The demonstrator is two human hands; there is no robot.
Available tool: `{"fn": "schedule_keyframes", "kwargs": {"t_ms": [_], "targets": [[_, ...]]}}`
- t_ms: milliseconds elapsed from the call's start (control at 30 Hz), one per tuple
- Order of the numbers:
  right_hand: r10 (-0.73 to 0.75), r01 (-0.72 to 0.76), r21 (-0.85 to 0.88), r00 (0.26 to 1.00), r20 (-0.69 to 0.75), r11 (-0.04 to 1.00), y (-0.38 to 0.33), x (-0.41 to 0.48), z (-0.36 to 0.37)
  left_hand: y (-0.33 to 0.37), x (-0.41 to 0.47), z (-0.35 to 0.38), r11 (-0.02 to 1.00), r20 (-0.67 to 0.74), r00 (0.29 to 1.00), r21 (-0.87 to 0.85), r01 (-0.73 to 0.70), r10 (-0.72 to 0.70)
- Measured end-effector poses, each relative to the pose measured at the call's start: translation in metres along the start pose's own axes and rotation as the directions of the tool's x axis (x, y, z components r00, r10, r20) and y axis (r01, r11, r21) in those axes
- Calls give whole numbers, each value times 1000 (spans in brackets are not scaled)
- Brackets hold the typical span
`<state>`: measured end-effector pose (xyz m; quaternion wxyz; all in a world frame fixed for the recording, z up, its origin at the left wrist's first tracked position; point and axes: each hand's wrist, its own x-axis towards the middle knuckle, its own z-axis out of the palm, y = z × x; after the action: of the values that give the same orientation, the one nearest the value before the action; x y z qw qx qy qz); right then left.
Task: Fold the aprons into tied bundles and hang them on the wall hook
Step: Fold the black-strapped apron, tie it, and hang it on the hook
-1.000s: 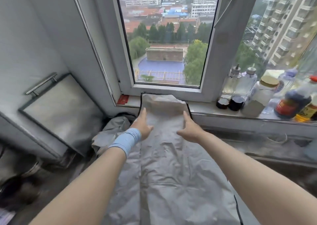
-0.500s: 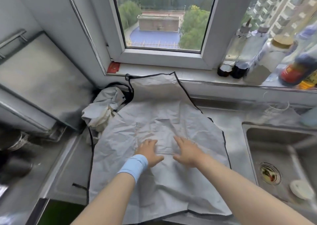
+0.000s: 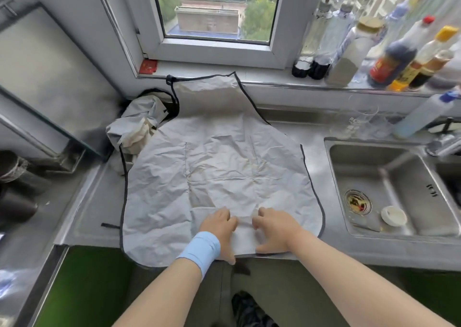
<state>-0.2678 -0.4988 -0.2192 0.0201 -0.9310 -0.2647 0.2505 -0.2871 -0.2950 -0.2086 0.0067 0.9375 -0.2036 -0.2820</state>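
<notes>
A steel counter (image 3: 87, 214) holds a grey apron (image 3: 219, 157) spread flat just left of the sink (image 3: 399, 177), with a crumpled apron (image 3: 134, 127) farther left of it. The left hand (image 3: 219, 227) and right hand (image 3: 274, 227) press on the grey apron's near edge, fingers relaxed.

I can read almost nothing from here. On the clear glass (image 3: 363, 117) just behind the sink (image 3: 374, 235) I make out faint letters beginning "RE"; the rest is lost. A small dark mark (image 3: 431, 193) on the sink's right inner wall is too blurred to read. On the sill (image 3: 274, 83) behind the sink, the bottle with a red label (image 3: 381, 66) carries yellow print I cannot decipher
</notes>
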Motion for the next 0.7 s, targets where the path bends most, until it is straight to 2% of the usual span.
{"fn": "schedule_keyframes", "kwargs": {"t_ms": [67, 133, 233, 333, 400, 433, 500, 600, 700], "targets": [[-30, 29, -57, 999, -21, 998, -1, -8, 10, 0, -6, 9, 998, 19, 1000, 64, -1, 0], [-50, 49, -102, 999, -11, 994, -2, -13, 21, -1, -11, 17, 1000, 21, 1000, 7, 21, -21], [14, -13, -28, 999, 42, 1000, -6, -24, 28, -3, -14, 24, 972, 12, 998, -226, 67, -66], [104, -107, -71, 994, -45, 992, -4, -32, 27, -11, -10, 20, 870, -40, 990, -484, 99, -135], [118, -125, -110, 991, -64, 986, -2, -32, 22, -19, -4, 13, 914, -137, 974, -389, 112, -178], [116, -122, -109, 991, -65, 986, 0, -29, 19, -22, -3, 10, 936, -134, 967, -309, 168, -218], [106, -114, -96, 991, -81, 989, 1, -21, 13, -27, -1, 8, 936, 4, 959, -218, 278, -284], [109, -110, -3, 988, -107, 994, -6, 2, 0, -34, 4, 14, 938, 242, 945, -214, 273, -220], [179, -180, 44, 984, 22, 983, -14, 22, -4, -46, 9, 14, 945, 225, 958, -233, 231, -179]]}}
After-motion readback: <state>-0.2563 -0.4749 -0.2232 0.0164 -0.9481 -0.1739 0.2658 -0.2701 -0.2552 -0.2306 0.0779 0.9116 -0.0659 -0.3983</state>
